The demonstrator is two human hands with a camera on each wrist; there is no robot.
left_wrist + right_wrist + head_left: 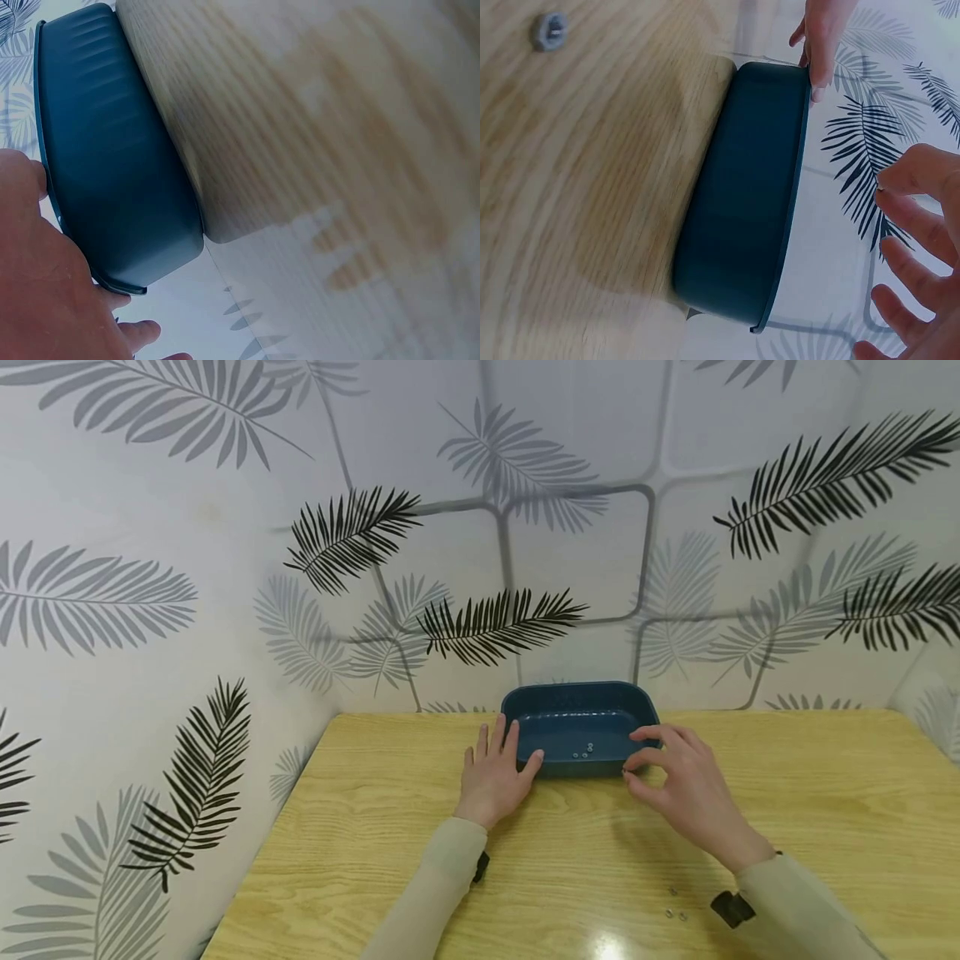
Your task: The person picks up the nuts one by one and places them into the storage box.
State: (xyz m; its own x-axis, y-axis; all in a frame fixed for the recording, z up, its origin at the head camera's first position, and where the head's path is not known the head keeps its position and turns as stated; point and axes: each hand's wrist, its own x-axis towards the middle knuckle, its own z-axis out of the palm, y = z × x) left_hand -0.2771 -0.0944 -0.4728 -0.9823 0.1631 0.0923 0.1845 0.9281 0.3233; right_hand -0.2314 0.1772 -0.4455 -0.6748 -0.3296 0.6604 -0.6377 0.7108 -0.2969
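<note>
A dark blue rectangular tray (570, 769) stands at the back of the table. My left hand (495, 781) rests on its left end, fingers spread over the rim, thumb at the front corner. In the left wrist view, that hand (52, 300) lies along the tray's rim. Above the tray's front right corner, my right hand (686, 789) pinches a small metal nut (626, 769) between thumb and index finger, the other fingers raised. In the right wrist view, fingertips mostly hide this nut (880, 190). Small metal nuts (590, 747) lie on the tray's floor.
Three loose nuts (672, 913) lie on the wooden table (375, 827), near my right forearm. One hex nut (549, 31) shows close up in the right wrist view. A leaf-patterned wall (450, 552) rises right behind the table's back edge.
</note>
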